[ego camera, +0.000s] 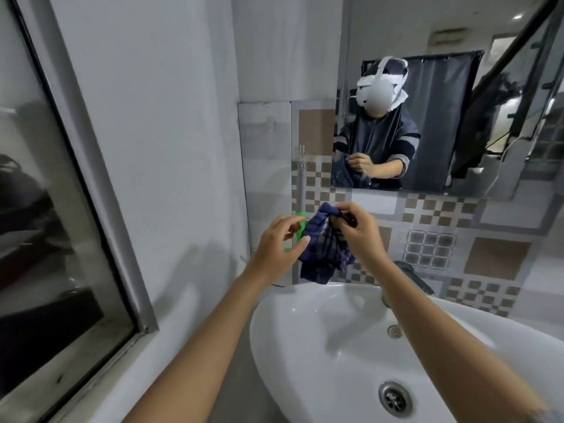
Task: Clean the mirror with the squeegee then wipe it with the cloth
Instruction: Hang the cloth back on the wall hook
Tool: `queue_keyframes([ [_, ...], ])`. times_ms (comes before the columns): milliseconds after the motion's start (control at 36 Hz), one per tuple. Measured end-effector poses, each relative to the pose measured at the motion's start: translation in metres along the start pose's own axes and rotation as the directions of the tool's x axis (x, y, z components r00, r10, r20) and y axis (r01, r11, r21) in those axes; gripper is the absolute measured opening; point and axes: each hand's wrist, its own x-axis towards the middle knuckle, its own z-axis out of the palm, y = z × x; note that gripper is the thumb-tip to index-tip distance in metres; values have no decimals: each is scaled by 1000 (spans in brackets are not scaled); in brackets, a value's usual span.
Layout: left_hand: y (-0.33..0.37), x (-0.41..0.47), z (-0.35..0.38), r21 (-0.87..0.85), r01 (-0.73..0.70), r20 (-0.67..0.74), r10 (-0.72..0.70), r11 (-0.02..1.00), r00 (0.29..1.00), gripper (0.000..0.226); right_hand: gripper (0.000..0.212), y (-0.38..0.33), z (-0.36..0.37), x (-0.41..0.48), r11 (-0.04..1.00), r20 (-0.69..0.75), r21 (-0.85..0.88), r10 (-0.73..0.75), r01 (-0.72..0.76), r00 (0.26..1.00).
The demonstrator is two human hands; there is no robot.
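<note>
A dark blue checked cloth hangs bunched above the sink's back rim. My right hand pinches its top edge. My left hand is beside the cloth on its left, fingers curled, thumb touching the fabric; whether it grips is unclear. The squeegee, grey handle with a green head, hangs from a wall hook behind my left hand, its head partly hidden. The mirror fills the upper right wall and reflects a person holding the cloth.
A white sink sits below my hands, with a drain and a dark tap at its back. Checked tiles cover the wall under the mirror. A dark framed window fills the left side.
</note>
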Motion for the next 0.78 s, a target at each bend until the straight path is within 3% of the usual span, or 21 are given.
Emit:
queue_keyframes([
  [111, 9, -6, -4, -100, 70, 68, -64, 993, 996, 41, 19, -15, 2, 4, 998, 124, -21, -50, 53, 991],
  [194, 13, -5, -7, -185, 105, 41, -99, 977, 994, 43, 19, -24, 5, 5, 996, 183, -33, -70, 78, 981],
  [361, 9, 1, -16, -311, 169, 38, -166, 935, 985, 39, 17, -39, 10, 10, 987, 182, -56, -140, 153, 973],
  [528, -7, 12, -24, -316, 99, 2, -104, 944, 995, 27, 20, -40, 14, 25, 978, 149, -104, -163, 179, 975],
  [778, -42, 41, -34, -258, 114, -24, -124, 959, 992, 13, 18, -44, 29, 60, 981, 74, -156, -105, 116, 992],
])
